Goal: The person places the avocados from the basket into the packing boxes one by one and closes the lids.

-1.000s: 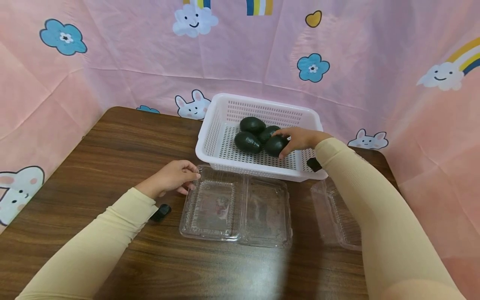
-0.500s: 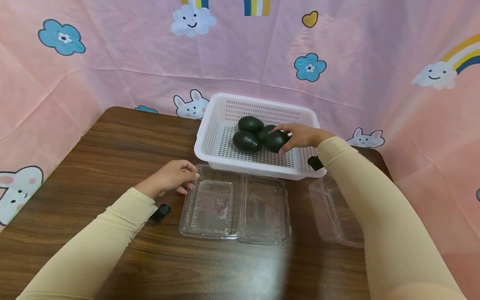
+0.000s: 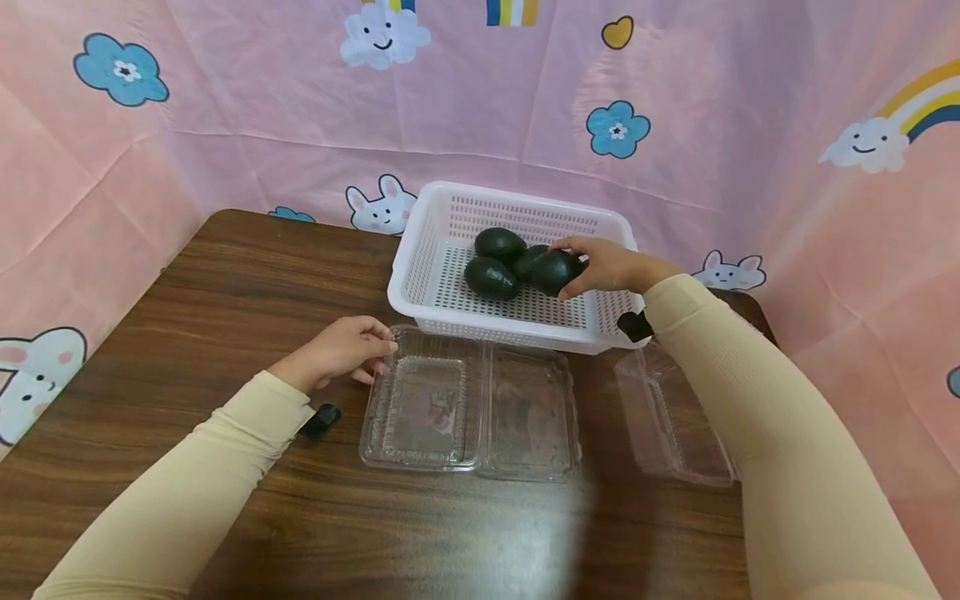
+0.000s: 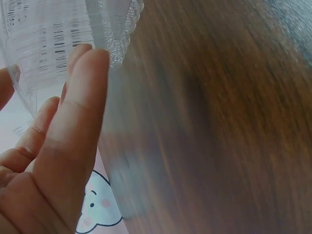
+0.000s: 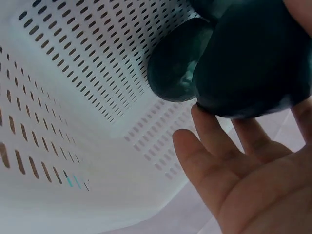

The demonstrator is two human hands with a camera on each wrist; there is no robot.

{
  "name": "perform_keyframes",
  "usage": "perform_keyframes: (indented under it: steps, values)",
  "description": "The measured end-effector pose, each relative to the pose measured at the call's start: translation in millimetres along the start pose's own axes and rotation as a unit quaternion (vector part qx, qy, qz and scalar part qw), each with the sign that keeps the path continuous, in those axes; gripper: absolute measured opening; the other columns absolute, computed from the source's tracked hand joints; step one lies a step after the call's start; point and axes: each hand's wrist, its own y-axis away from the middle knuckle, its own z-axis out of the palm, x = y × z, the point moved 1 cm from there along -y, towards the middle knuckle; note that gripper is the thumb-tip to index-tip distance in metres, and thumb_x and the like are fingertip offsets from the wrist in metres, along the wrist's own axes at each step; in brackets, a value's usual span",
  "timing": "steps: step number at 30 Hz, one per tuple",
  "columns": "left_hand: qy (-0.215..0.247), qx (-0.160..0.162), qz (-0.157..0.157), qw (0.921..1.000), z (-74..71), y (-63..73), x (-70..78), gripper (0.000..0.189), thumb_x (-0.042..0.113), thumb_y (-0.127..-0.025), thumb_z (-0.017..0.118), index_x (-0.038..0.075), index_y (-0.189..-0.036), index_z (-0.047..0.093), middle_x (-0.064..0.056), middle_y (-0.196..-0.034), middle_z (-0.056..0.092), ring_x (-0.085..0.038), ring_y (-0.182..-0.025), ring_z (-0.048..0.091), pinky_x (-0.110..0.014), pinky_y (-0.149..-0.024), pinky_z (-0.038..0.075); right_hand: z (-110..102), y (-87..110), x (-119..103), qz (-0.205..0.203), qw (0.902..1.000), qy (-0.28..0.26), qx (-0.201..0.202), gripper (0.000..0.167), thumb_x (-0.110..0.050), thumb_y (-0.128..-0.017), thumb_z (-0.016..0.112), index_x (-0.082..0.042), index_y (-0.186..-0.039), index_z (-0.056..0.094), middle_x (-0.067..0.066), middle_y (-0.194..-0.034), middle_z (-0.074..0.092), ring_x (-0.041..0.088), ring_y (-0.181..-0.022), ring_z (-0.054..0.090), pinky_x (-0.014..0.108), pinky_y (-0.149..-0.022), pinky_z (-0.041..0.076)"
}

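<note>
My right hand grips a dark green avocado inside the white perforated basket. In the right wrist view, fingertips touch the held avocado from below, and it overlaps the others behind. Several more avocados lie on the basket's left and middle floor. In front of the basket, a clear plastic clamshell container lies unfolded, its lid to the right. My left hand pinches the container's upper left rim. The left wrist view has the thumb and fingers on either side of that rim.
A second clear plastic container stands at the right, partly hidden by my right forearm. The brown wooden table extends to the front and left. Pink printed cloth hangs behind the basket and along both sides.
My right hand has closed round the front right avocado and shifted it slightly up and right, away from its neighbours. My left hand stays at the container's rim.
</note>
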Motion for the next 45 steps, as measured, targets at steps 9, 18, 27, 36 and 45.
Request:
perform_keyframes:
  steps: [9,18,27,36,45]
  values:
    - [-0.003,0.001,0.000,1.0000,-0.6,0.4,0.8,0.038,0.016,-0.099,0.053,-0.009,-0.127,0.046,-0.028,-0.127,0.056,-0.017,-0.085,0.065,-0.032,-0.070,0.058,3.0,8.9,-2.9,-0.015,0.9996,0.002,0.026,0.079,-0.015,-0.080,0.079,-0.014,-0.146,0.037,0.022,-0.138,0.041,0.038,-0.122,0.045,0.052,-0.098,0.043]
    - [-0.007,0.004,0.004,1.0000,-2.3,0.4,-0.6,0.038,0.017,-0.100,0.053,-0.009,-0.128,0.046,-0.028,-0.127,0.056,-0.017,-0.086,0.065,-0.032,-0.069,0.057,7.9,20.2,-9.8,-0.027,0.9986,0.001,0.046,0.078,-0.017,-0.080,0.079,-0.013,-0.146,0.038,0.022,-0.134,0.045,0.038,-0.118,0.050,0.051,-0.094,0.046]
    - [-0.009,0.002,0.005,0.9999,-2.6,1.1,0.2,0.040,0.018,-0.100,0.053,-0.009,-0.129,0.046,-0.028,-0.127,0.056,-0.020,-0.089,0.065,-0.033,-0.070,0.058,14.7,32.2,-21.9,-0.028,0.9967,0.002,0.076,0.080,-0.015,-0.079,0.080,-0.010,-0.146,0.037,0.022,-0.135,0.047,0.037,-0.116,0.052,0.050,-0.093,0.047]
    - [-0.008,0.000,0.007,0.9999,-1.9,0.7,0.7,0.039,0.017,-0.100,0.053,-0.009,-0.128,0.046,-0.028,-0.127,0.056,-0.021,-0.090,0.066,-0.034,-0.071,0.058,20.7,42.8,-30.2,-0.042,0.9942,0.002,0.098,0.079,-0.014,-0.078,0.080,-0.008,-0.145,0.039,0.021,-0.137,0.047,0.038,-0.117,0.051,0.050,-0.092,0.048]
    - [-0.005,0.000,0.005,1.0000,-1.7,2.8,0.6,0.038,0.016,-0.100,0.052,-0.009,-0.128,0.045,-0.028,-0.128,0.056,-0.023,-0.092,0.065,-0.035,-0.072,0.058,27.2,49.7,-39.1,-0.063,0.9920,0.000,0.110,0.079,-0.012,-0.078,0.080,-0.006,-0.145,0.040,0.021,-0.133,0.051,0.037,-0.114,0.053,0.050,-0.092,0.047]
